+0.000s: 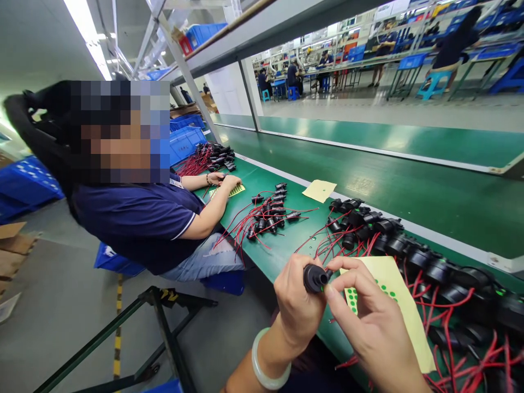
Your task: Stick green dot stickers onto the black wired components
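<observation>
Black plastic, a small connector point(314, 277) sits pinched in the left hand point(297, 305) above the bench's near edge, fingers curled tight to steady it. The right hand point(370, 322) pinches its tip with thumb and forefinger, just over the yellow sheet of green dot stickers point(393, 286), kept within reach beside wired connectors point(409, 256).

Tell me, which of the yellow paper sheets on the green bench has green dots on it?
The yellow sheet nearest the camera, lying under the person's right hand. It carries green dot stickers; the small yellow sheet farther along the bench looks blank.
</observation>
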The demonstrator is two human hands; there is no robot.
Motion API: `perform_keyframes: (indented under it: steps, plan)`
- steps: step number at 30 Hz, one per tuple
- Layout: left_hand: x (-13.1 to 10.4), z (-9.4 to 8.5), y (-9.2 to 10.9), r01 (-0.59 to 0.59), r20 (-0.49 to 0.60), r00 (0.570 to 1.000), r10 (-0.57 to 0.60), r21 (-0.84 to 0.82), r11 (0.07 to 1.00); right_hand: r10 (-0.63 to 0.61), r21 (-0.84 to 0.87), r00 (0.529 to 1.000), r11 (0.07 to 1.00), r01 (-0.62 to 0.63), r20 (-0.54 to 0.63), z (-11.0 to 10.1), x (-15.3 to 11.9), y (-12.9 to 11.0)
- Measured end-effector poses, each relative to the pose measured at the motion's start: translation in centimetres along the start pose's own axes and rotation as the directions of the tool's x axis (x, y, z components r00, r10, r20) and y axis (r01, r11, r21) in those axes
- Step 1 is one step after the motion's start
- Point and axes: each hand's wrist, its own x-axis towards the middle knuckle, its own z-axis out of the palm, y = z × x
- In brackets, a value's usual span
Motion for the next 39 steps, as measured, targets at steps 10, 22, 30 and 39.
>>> perform_keyframes:
  steps: [10,22,30,39]
  plan:
    - [-0.4,-1.3,-0.4,0.112,0.095,0.991,-0.096,-0.182,0.977,0.244,0.351,0.96,0.895,-0.276,0.135,1.5,-1.1,0.6]
    - [-1.1,-1.2,-0.1,0.364,0.247,0.92,-0.304,-0.249,0.898,0.216,0.449,0.96,0.85,-0.275,0.179,2.6,-2.1,1.2]
    - [-0.7,-0.9,0.5,0.61,0.453,0.774,-0.443,-0.342,0.715,-0.337,-0.185,0.941,0.925,0.331,-0.002,-0.9,-1.9,2.6]
    - [-1.2,-1.5,0.9,0.603,0.519,0.755,-0.4,-0.31,0.735,-0.536,-0.364,0.822,0.739,0.566,0.191,-1.3,-0.7,0.9]
